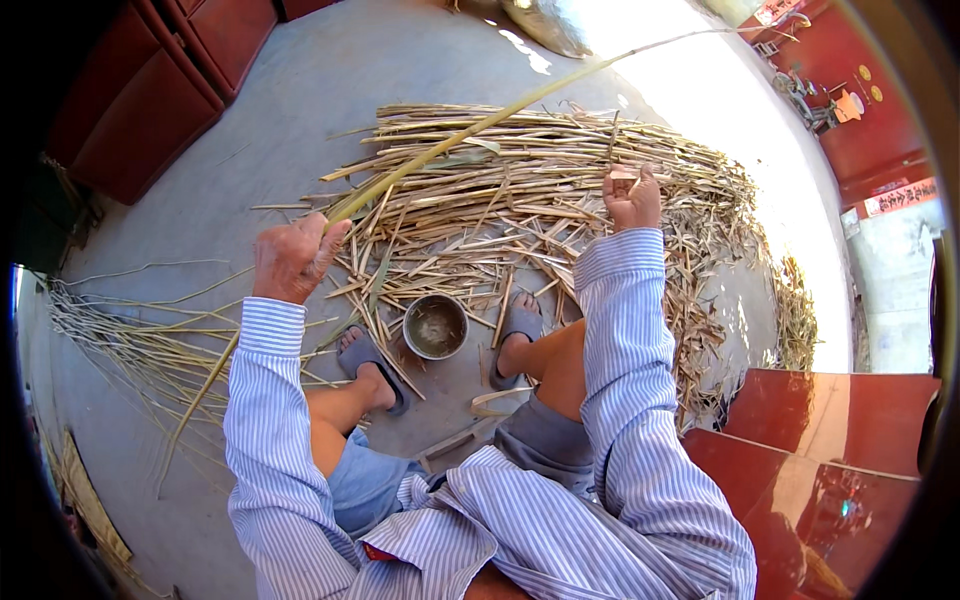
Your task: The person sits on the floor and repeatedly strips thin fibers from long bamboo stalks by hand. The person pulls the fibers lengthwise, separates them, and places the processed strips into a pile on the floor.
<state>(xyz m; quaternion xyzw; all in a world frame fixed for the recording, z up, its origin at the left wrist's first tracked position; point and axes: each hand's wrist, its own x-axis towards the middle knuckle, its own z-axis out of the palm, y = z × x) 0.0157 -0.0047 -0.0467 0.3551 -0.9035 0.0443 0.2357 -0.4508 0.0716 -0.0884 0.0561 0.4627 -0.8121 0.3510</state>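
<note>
My left hand is closed around a long, pale yellow-green stalk. The stalk slants from the lower left, through my fist, to a thin tip at the far upper right. Further right, my right hand is closed, fingers curled, over the stalk pile. Something thin and dark rises just above its fingers; I cannot make out what it is. Beneath and beyond both hands lies a broad pile of dry, straw-coloured stalks, laid mostly side by side. Between my feet stands a round metal bowl with murky liquid in it.
Loose thin stalks with bushy ends spread over the floor at left. Dry leaf scraps lie at right. Dark red seats stand at upper left, a glossy red surface at lower right. A sack-like bundle sits at the back.
</note>
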